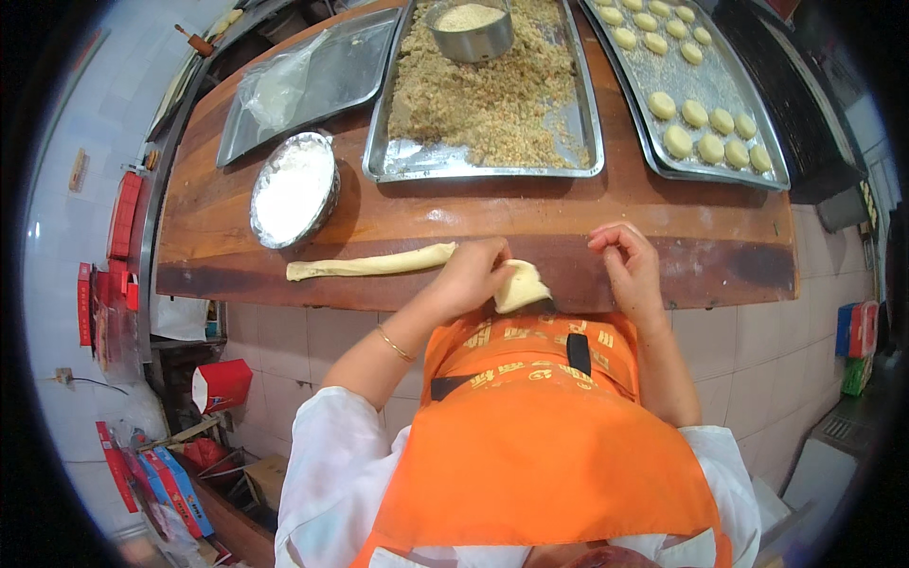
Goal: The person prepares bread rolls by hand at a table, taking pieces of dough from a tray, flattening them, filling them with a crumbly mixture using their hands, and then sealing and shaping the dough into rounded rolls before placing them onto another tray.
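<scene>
- At 6 o'clock on the wooden table, by its near edge, was the pale dough piece; the left hand gripped its upper left between thumb and fingers, probably to steady it.
- Near 3 o'clock from it, the right hand was raised, loosely curled, apart from the dough, nothing visible in it.
- At 9 o'clock, the dough roll lay along the edge, seemingly for easy reach, as did the bowl of white powder at 10.
- At 12, the crumb tray bore a metal tin, perhaps to spare table space.
- Counted: one piece, one roll, one bowl, one tin; eight dough rounds in the nearer group at 2 o'clock, the farther group cut off by the frame.
</scene>
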The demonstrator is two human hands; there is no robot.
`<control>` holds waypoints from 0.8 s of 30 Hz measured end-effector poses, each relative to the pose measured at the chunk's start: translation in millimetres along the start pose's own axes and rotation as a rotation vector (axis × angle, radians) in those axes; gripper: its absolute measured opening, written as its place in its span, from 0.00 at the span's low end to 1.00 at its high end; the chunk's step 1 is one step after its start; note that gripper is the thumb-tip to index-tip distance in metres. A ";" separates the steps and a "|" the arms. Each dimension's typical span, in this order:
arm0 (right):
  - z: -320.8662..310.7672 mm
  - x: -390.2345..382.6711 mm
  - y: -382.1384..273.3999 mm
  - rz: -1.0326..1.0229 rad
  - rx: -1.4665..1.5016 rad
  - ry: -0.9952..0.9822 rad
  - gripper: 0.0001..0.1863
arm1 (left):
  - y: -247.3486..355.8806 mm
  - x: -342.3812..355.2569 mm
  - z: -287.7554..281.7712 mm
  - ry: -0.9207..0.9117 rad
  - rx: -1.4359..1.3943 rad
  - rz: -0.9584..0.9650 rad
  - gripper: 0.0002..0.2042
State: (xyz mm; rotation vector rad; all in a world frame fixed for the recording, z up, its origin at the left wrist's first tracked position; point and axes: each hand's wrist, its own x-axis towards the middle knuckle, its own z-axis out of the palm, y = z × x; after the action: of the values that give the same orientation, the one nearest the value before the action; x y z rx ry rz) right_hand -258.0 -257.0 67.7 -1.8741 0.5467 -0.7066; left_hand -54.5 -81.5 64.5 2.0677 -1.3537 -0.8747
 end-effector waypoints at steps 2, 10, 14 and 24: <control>4.8 4.5 -2.2 0.048 0.000 -0.003 0.09 | -15.8 8.5 13.8 0.328 0.309 0.259 0.08; 23.8 93.3 -10.5 -0.156 -0.332 -0.072 0.07 | -27.9 24.8 12.4 0.339 -1.189 -0.028 0.07; 27.6 164.2 12.1 -0.221 -0.942 -0.332 0.13 | -31.5 28.5 26.4 0.175 -1.932 0.045 0.10; 99.8 228.8 52.3 -0.367 -0.569 -0.249 0.25 | -38.4 -14.2 19.8 0.227 -1.945 -0.001 0.12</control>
State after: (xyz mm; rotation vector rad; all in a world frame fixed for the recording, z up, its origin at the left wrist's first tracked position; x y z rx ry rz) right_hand -26.5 -360.3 39.8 -2.5963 0.2533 -0.5698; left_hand -50.6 -55.5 27.4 0.5206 0.0270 -1.1035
